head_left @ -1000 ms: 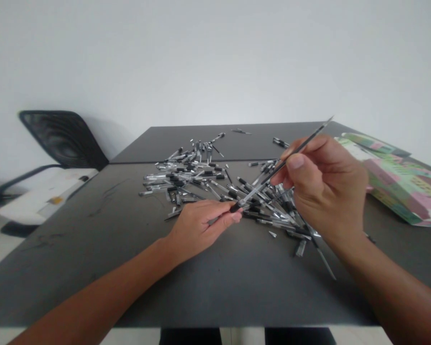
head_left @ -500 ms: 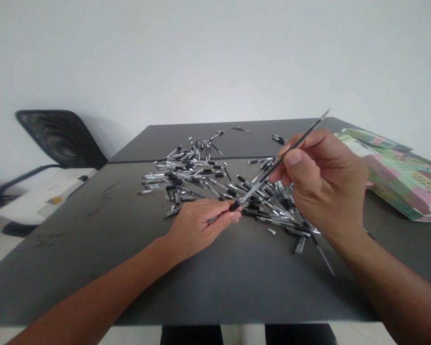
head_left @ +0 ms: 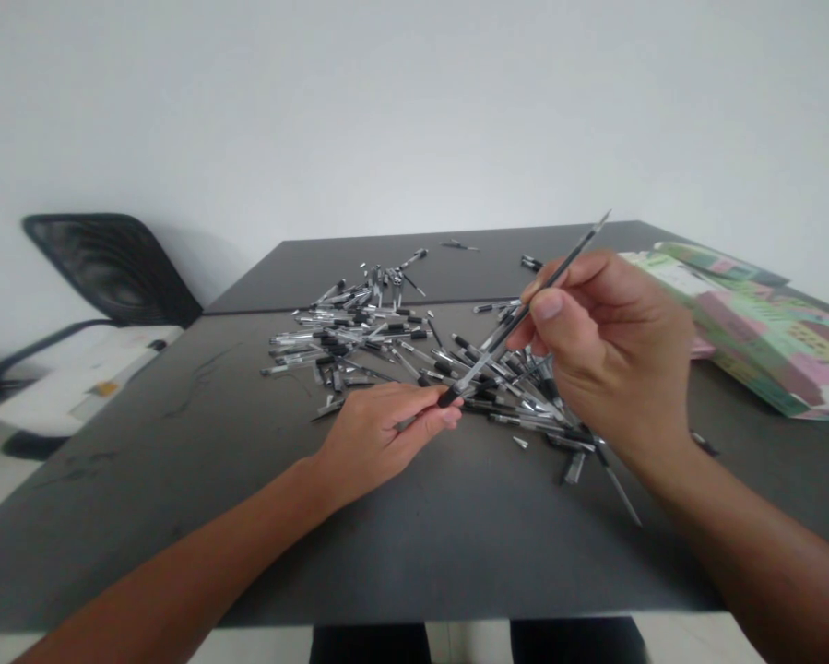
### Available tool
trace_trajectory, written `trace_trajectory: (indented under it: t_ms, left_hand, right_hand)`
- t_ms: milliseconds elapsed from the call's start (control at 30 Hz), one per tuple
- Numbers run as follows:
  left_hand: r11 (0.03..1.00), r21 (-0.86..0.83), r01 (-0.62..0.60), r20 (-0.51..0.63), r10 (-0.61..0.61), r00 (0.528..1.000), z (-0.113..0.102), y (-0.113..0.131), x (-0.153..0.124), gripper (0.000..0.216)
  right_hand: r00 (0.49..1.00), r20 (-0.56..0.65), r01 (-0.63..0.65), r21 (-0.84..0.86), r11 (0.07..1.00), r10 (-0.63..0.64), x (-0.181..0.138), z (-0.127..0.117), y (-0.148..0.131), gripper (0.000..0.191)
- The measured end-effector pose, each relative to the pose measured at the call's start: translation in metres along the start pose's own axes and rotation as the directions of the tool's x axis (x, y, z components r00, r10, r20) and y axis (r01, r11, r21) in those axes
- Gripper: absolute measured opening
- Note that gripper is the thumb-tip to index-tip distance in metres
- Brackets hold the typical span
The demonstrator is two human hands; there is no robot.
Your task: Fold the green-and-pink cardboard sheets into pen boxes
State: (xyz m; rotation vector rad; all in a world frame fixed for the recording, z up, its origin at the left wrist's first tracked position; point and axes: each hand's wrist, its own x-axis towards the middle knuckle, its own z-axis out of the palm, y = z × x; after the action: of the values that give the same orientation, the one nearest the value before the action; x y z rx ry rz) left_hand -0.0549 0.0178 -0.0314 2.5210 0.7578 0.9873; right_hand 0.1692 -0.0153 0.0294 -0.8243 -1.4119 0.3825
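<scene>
My left hand (head_left: 386, 429) is closed around a clear pen barrel, mostly hidden by the fingers, with its black grip (head_left: 448, 397) poking out past the fingertips. Between thumb and fingers, my right hand (head_left: 604, 341) pinches a long thin ink refill (head_left: 572, 260). Its metal tip points up and to the right, while its clear lower end meets the mouth of the black grip; how far it reaches inside is hidden. Behind both hands lies a loose heap of pens and pen parts (head_left: 345, 341), clear with black grips.
Green and pink patterned boxes (head_left: 766, 337) lie at the right of the dark table (head_left: 303, 563). A small clear cone-shaped piece (head_left: 520, 443) and a loose refill (head_left: 621, 489) are near the front of the heap. A black mesh chair (head_left: 110, 267) stands at the left.
My right hand and the refill have moved a little left, towards the barrel. My left hand has stayed almost in place. The view has shifted slightly.
</scene>
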Motion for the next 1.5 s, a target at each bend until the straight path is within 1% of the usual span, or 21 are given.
trace_trajectory:
  t_ms: [100, 167, 267, 333, 467, 567, 633, 733, 867, 933, 1000, 1067, 1100, 1167, 1200, 1267, 1300, 1333, 1367, 1433, 1500]
  left_hand:
    - [1.000, 0.000, 0.008, 0.006, -0.008, 1.000, 0.001, 0.000, -0.001, 0.034]
    - [1.000, -0.027, 0.017, 0.001, -0.017, 1.000, 0.001, 0.000, -0.002, 0.029]
    - [0.995, -0.089, 0.038, -0.026, -0.040, 0.999, 0.002, -0.001, -0.003, 0.019]
    - [0.990, -0.124, 0.061, -0.035, -0.066, 0.997, 0.002, -0.001, -0.003, 0.016]
    - [0.979, -0.163, 0.120, -0.034, -0.127, 0.991, 0.001, -0.001, -0.001, 0.017]
    - [0.970, -0.182, 0.162, -0.026, -0.169, 0.985, 0.000, -0.001, 0.000, 0.022]
    - [0.963, -0.192, 0.189, -0.017, -0.196, 0.981, 0.000, -0.001, -0.001, 0.024]
    - [0.956, -0.205, 0.210, -0.015, -0.218, 0.976, 0.001, -0.003, -0.001, 0.026]
    - [0.945, -0.202, 0.257, -0.058, -0.274, 0.960, 0.001, -0.007, 0.001, 0.033]
    - [0.940, -0.187, 0.286, -0.104, -0.308, 0.946, -0.001, -0.010, 0.003, 0.035]
    - [0.937, -0.175, 0.303, -0.166, -0.331, 0.929, -0.005, -0.012, 0.005, 0.036]
    - [0.935, -0.169, 0.313, -0.235, -0.347, 0.908, -0.008, -0.016, 0.008, 0.036]
    - [0.933, -0.169, 0.318, -0.267, -0.354, 0.896, -0.010, -0.018, 0.009, 0.037]
    - [0.930, -0.173, 0.326, -0.320, -0.366, 0.874, -0.013, -0.023, 0.010, 0.038]
    - [0.929, -0.173, 0.326, -0.343, -0.367, 0.865, -0.015, -0.026, 0.011, 0.038]
    - [0.932, -0.173, 0.317, -0.377, -0.360, 0.853, -0.016, -0.031, 0.011, 0.038]
    - [0.934, -0.173, 0.312, -0.388, -0.356, 0.850, -0.016, -0.033, 0.011, 0.038]
    - [0.935, -0.174, 0.308, -0.398, -0.353, 0.847, -0.016, -0.035, 0.011, 0.038]
    - [0.936, -0.176, 0.306, -0.403, -0.352, 0.845, -0.016, -0.037, 0.011, 0.038]
    - [0.936, -0.179, 0.304, -0.410, -0.352, 0.842, -0.015, -0.039, 0.011, 0.037]
    - [0.939, -0.179, 0.293, -0.416, -0.342, 0.843, -0.015, -0.040, 0.011, 0.035]
  right_hand:
    - [1.000, 0.027, 0.008, -0.022, 1.000, -0.007, -0.002, 0.001, 0.002, 0.020]
    - [0.998, 0.067, 0.002, -0.044, 0.999, 0.001, -0.005, 0.002, 0.004, 0.023]
    - [0.989, 0.147, -0.014, -0.125, 0.992, 0.033, -0.008, 0.004, 0.007, 0.027]
    - [0.981, 0.190, 0.003, -0.182, 0.983, 0.032, -0.009, 0.005, 0.008, 0.024]
    - [0.972, 0.234, 0.023, -0.225, 0.974, 0.031, -0.007, 0.004, 0.012, 0.013]
    - [0.966, 0.252, 0.006, -0.257, 0.966, 0.061, -0.004, 0.001, 0.013, 0.017]
    - [0.966, 0.247, 0.002, -0.286, 0.958, 0.071, -0.002, -0.001, 0.012, 0.022]
    - [0.977, 0.201, -0.006, -0.329, 0.944, 0.076, 0.002, -0.005, 0.010, 0.023]
    - [0.990, 0.114, -0.028, -0.400, 0.916, 0.080, 0.011, -0.015, 0.019, 0.024]
    - [0.992, 0.075, -0.060, -0.455, 0.888, 0.106, 0.017, -0.024, 0.031, 0.028]
    - [0.987, 0.058, -0.093, -0.540, 0.836, 0.147, 0.023, -0.035, 0.047, 0.031]
    - [0.981, 0.081, -0.083, -0.651, 0.755, 0.177, 0.028, -0.046, 0.064, 0.031]
    - [0.975, 0.114, -0.054, -0.708, 0.704, 0.190, 0.030, -0.050, 0.072, 0.029]
    - [0.939, 0.249, 0.048, -0.781, 0.623, 0.240, 0.036, -0.054, 0.085, 0.028]
    - [0.898, 0.339, 0.113, -0.794, 0.597, 0.281, 0.040, -0.053, 0.091, 0.029]
    - [0.787, 0.499, 0.229, -0.783, 0.578, 0.363, 0.049, -0.045, 0.100, 0.030]
    - [0.732, 0.555, 0.272, -0.770, 0.577, 0.396, 0.054, -0.039, 0.104, 0.029]
    - [0.688, 0.592, 0.302, -0.760, 0.576, 0.420, 0.059, -0.032, 0.109, 0.028]
    - [0.657, 0.614, 0.322, -0.753, 0.574, 0.438, 0.065, -0.024, 0.114, 0.026]
    - [0.623, 0.630, 0.346, -0.754, 0.559, 0.464, 0.076, -0.010, 0.126, 0.025]
    - [0.608, 0.629, 0.365, -0.764, 0.532, 0.485, 0.085, 0.002, 0.139, 0.027]
